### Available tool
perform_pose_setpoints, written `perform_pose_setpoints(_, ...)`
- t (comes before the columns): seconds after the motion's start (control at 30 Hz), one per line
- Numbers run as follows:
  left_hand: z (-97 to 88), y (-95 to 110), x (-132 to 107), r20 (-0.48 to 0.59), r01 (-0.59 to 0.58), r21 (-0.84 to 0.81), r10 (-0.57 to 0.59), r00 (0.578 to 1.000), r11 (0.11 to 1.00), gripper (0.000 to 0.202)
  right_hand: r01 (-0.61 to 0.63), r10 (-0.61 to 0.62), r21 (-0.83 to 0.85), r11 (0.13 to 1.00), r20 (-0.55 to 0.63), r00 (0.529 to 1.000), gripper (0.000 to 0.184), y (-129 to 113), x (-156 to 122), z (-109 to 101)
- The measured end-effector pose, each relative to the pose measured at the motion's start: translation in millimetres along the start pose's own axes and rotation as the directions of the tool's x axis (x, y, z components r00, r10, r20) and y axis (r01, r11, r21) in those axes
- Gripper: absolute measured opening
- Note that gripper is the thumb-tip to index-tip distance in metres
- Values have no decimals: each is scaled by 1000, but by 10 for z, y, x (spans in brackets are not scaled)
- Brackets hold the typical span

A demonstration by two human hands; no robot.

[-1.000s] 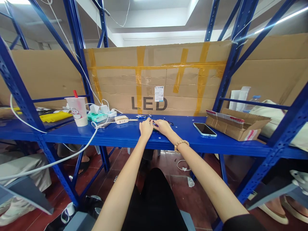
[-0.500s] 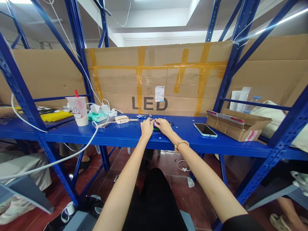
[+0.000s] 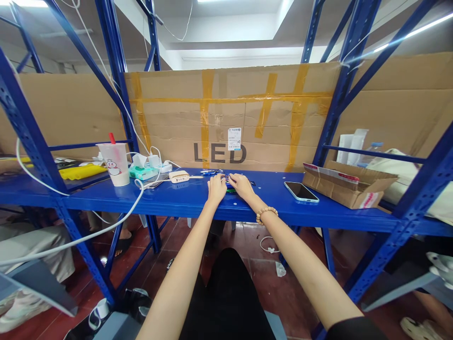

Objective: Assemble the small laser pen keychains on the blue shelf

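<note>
Over the middle of the blue shelf top (image 3: 177,193), my left hand (image 3: 216,188) and my right hand (image 3: 242,186) work close together with bent fingers. Their fingertips point inward, a small gap apart. Between and under them are small items, one a slim green piece (image 3: 230,191); the fingers mostly hide what they grip, and it is too small to name. Just beyond my hands lie several thin blue, pen-like items (image 3: 211,173). A beaded bracelet (image 3: 266,214) circles my right wrist.
To the left stand a drink cup (image 3: 115,163), a tissue pack (image 3: 143,172) and a white power strip (image 3: 179,176) with cables. A phone (image 3: 301,191) and an open cardboard box (image 3: 350,184) sit right. A cardboard panel (image 3: 170,123) backs the shelf; blue posts flank it.
My fingertips, touching before, are now slightly apart, and a bit more of the small items shows between them. Otherwise the hands stay in nearly the same place.
</note>
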State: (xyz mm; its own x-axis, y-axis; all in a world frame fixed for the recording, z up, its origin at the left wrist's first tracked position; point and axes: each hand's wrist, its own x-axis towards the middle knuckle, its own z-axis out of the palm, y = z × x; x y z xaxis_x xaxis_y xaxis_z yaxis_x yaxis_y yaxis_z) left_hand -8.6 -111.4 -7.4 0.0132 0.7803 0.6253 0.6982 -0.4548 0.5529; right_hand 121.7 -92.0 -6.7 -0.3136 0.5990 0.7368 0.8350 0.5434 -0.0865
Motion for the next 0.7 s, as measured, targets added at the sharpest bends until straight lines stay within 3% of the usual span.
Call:
perform_pose_setpoints(0.3, 54, -85, 53, 59, -27, -69, 31, 998, 997, 22, -30, 31, 21, 999, -46, 998, 19, 3, 1, -11)
perform_pose_setpoints(0.7, -3, -27, 12, 157, -20, -73, 32, 987, 997, 26, -95, 97, 35, 995, -73, 993, 19, -31, -10, -62)
